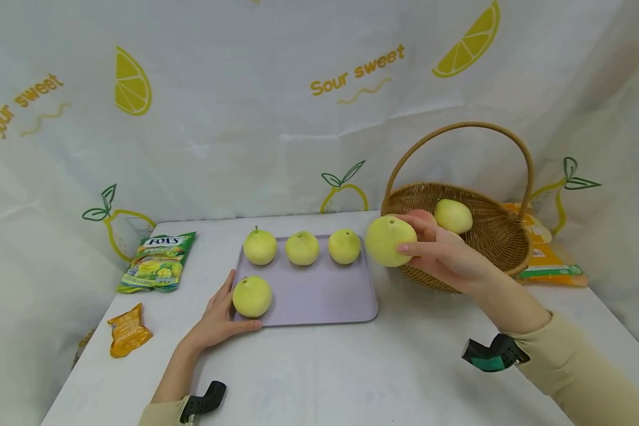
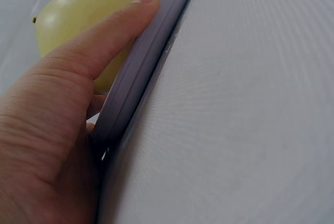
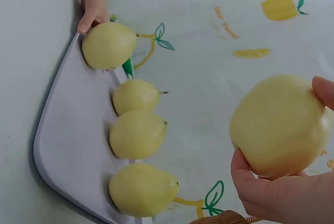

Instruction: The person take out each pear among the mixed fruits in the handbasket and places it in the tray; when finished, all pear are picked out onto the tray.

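- Pear, round and pale yellow-green point(image 1: 389, 241), is held off the tabletop, just beyond the right end of the tray and before the left side of the basket in the head view.
- Right hand point(image 1: 441, 253) grasps that pear between thumb and fingers.
- Left hand point(image 1: 220, 316) lies spread around the near left corner of the tray, thumb straight along the near rim, the other fingers along the left side; it touches the tray and is not clenched.
- Flat lilac rectangular tray with rounded corners point(image 1: 319, 296) carries four more pale yellow-green pears: three in a row at the far side, one point(image 1: 252, 297) at the near left corner, beside the left hand.
- Brown wicker basket with a tall arched handle point(image 1: 503, 242) stands right of the tray, containing a yellow-green fruit point(image 1: 454, 216) and a partly hidden reddish fruit point(image 1: 423, 216).
- Orange packet with a green stripe point(image 1: 556, 263) lies at the right, partly behind the basket.
- Green-and-yellow FOX'S bag point(image 1: 158, 262) and small orange wrapped snack point(image 1: 129, 331) lie left of the tray.
- White tabletop point(image 1: 319, 373) meets a pale lemon-print curtain point(image 1: 234, 148).
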Demonstrator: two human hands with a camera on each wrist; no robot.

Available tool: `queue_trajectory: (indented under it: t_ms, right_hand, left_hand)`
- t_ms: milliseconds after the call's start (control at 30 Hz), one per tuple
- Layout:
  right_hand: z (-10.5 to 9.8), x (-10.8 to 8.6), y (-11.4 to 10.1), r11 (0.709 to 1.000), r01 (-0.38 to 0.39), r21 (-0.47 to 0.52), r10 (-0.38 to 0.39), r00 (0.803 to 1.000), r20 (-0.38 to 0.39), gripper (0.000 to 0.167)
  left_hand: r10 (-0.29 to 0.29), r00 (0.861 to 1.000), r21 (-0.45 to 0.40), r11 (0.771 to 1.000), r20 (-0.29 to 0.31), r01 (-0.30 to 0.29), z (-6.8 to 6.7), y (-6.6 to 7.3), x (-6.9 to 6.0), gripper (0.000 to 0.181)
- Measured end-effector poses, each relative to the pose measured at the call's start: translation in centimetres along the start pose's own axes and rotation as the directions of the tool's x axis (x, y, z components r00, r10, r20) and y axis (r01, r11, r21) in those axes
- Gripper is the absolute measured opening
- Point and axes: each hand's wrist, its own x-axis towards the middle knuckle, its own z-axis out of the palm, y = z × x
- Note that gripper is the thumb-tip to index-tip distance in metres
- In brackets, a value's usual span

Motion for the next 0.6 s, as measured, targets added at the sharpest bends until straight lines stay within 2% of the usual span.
queue_trajectory:
  t_ms: [400, 600]
  right_hand:
    - [1.9, 1.6, 3.6, 0.997, -0.073, 0.035, 0.072, 0.997, 0.033, 0.067]
    - [2.3, 2.2, 5.6, 0.994, -0.108, 0.004, 0.108, 0.994, 0.003, 0.071]
  left_hand:
    - [-0.008, 1.000, -0.012, 1.000, 0.005, 0.008, 0.1, 0.3, 0.1, 0.108]
    - [-0.016, 1.000, -0.012, 1.000, 0.002, 0.016, 0.0, 0.4, 0.0, 0.109]
